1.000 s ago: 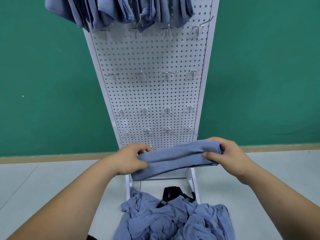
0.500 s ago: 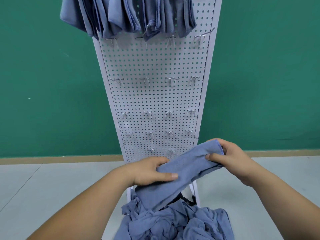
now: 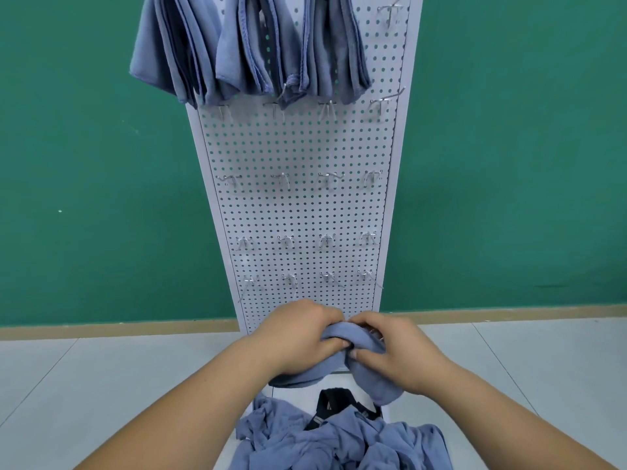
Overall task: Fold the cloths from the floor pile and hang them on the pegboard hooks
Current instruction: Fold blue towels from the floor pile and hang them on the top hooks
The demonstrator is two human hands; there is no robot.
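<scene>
A blue cloth (image 3: pixel 369 374) is bunched and doubled over between my two hands, low in front of the white pegboard (image 3: pixel 305 205). My left hand (image 3: pixel 298 337) grips its left part with curled fingers. My right hand (image 3: pixel 397 354) pinches the right part, thumb against the fold. The two hands touch at the cloth's middle. Three folded blue cloths (image 3: pixel 251 49) hang from the top row of hooks. The pile of loose blue cloths (image 3: pixel 342 439) lies on the floor below my hands.
Several rows of bare metal hooks (image 3: pixel 327 179) stick out of the pegboard below the hung cloths. A black strap (image 3: pixel 334 407) lies on the pile near the pegboard's foot. A green wall stands behind, above a pale tiled floor (image 3: pixel 112 395).
My hands have come together, bringing the cloth's two ends to meet so that it is doubled over. The view has tilted up, showing more of the hung cloths.
</scene>
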